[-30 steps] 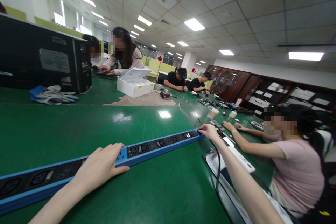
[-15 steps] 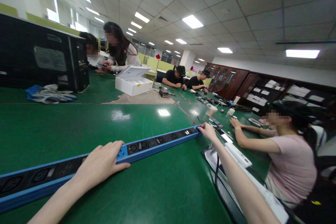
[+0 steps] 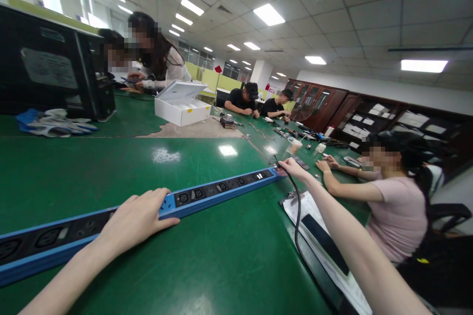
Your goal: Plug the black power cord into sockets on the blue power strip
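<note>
A long blue power strip (image 3: 221, 194) with a row of black sockets lies diagonally on the green table, from the lower left to the centre right. My left hand (image 3: 138, 219) grips it around the middle, thumb on the near side and fingers over the top. At the strip's far right end, my right hand (image 3: 288, 167) is closed, its fingertips by the end piece; what they pinch is too small to make out. A black cable (image 3: 296, 206) runs from beside those fingers down over a clipboard with papers (image 3: 291, 201).
A black computer case (image 3: 48, 64) and gloves (image 3: 55, 123) stand at the left. Behind is an open white box (image 3: 183, 108). A person in pink (image 3: 397, 206) works at the right; other people sit further back among tools.
The view has shifted slightly. The black cable now rises beside my right hand, and more of the clipboard shows. My left hand keeps its hold on the strip.
</note>
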A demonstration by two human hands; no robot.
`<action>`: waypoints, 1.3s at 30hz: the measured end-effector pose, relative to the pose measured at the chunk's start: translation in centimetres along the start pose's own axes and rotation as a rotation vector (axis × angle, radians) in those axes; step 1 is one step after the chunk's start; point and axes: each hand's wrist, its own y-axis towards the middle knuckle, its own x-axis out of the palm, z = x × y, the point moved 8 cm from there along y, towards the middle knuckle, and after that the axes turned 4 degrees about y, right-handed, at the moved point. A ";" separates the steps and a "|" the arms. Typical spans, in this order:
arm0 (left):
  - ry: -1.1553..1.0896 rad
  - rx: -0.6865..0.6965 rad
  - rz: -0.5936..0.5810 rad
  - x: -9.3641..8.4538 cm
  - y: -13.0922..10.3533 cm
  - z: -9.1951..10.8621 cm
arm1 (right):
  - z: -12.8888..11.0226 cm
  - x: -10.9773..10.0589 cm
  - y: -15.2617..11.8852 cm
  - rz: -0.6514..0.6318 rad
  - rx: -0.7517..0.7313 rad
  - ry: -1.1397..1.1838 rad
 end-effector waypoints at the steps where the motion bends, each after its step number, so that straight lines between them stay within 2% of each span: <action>1: 0.000 0.000 -0.002 0.0 0.0 0.0 | 0.3 -0.3 -0.3 -0.002 0.005 0.064; 5: -0.011 -0.010 -0.004 -0.3 0.0 0.1 | 2.0 -2.2 -1.4 0.032 0.048 0.305; 9: -0.019 -0.009 0.003 -0.6 0.0 0.3 | 3.8 -4.2 -1.6 0.080 0.129 0.333; 12: -0.020 -0.011 0.014 -0.6 -0.1 0.3 | 3.7 -5.0 -1.5 0.106 0.125 0.292; 15: -0.022 -0.011 0.022 -0.5 -0.1 0.2 | 2.4 -5.3 -1.1 0.114 0.051 0.306; 18: -0.027 -0.004 0.030 -0.5 -0.1 0.2 | 1.0 -4.4 -0.3 0.044 -0.020 0.299; 25: -0.002 -0.004 0.025 -0.7 -0.1 0.3 | -0.7 0.0 0.9 -0.162 -0.032 0.254; 27: 0.000 -0.004 0.021 -0.8 -0.2 0.5 | -1.4 0.2 0.9 -0.190 -0.121 0.171; 31: -0.005 -0.019 0.020 -1.3 -0.4 0.7 | -3.4 -0.8 0.2 -0.228 -0.375 -0.172; 35: -0.031 -0.026 0.019 -1.5 -0.4 0.7 | -4.1 -2.1 0.2 -0.244 -0.360 -0.421; 39: -0.062 -0.029 0.020 -1.6 -0.4 0.7 | -4.3 -3.8 0.6 -0.123 -0.296 -0.538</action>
